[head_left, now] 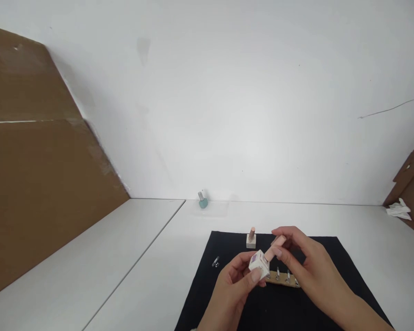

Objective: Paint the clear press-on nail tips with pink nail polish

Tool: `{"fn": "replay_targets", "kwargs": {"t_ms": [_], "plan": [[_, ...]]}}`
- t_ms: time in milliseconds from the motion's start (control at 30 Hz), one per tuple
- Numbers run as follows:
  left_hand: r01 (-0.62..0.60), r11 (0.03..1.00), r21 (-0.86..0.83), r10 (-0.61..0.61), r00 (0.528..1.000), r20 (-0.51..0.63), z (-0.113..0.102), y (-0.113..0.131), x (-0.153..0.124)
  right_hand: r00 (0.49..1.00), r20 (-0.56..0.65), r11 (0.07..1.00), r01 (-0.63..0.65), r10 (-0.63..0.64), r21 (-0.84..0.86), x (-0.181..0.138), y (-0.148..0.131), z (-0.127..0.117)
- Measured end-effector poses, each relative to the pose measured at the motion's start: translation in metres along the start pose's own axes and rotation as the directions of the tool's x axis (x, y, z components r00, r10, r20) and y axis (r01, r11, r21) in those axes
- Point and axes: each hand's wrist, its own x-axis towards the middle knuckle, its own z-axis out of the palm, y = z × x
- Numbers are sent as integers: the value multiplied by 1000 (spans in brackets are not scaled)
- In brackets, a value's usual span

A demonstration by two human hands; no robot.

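My left hand (234,285) is closed around a small white square bottle (258,263), holding it tilted above the black mat (200,294). The fingers of my right hand (310,266) pinch the bottle's pale pink cap (276,246). Just below the bottle a tan strip (284,278) with several small silver pieces lies on the mat. A second white bottle with a pink cap (251,238) stands upright at the mat's far edge. A small silver item (215,262) lies on the mat to the left.
A teal bottle with a silver cap (202,200) stands on the white table (131,257) by the wall. Brown cardboard (37,161) leans at the left. More cardboard (412,184) and crumpled white tissue (398,209) sit at the far right.
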Motion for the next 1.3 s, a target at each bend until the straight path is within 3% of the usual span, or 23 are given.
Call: {"fn": "replay_targets", "kwargs": {"t_ms": [300, 600, 767, 967, 1300], "plan": [[-8, 1000, 24, 6, 998, 59, 2, 0, -1, 997, 30, 997, -72, 71, 37, 0, 0, -1], [114, 988, -102, -98, 984, 152, 1, -3, 2, 999, 42, 998, 26, -28, 49, 1, 2, -1], [140, 986, -92, -125, 981, 148, 1, -1, 2, 997, 65, 999, -41, 40, 11, 2, 0, -3], [69, 997, 33, -73, 990, 123, 1, -7, 3, 984, 150, 996, -91, 93, -19, 4, 4, -5], [-78, 995, 55, 74, 994, 77, -6, -22, 12, 980, 183, 991, -99, 83, 85, 2, 3, -6]]}}
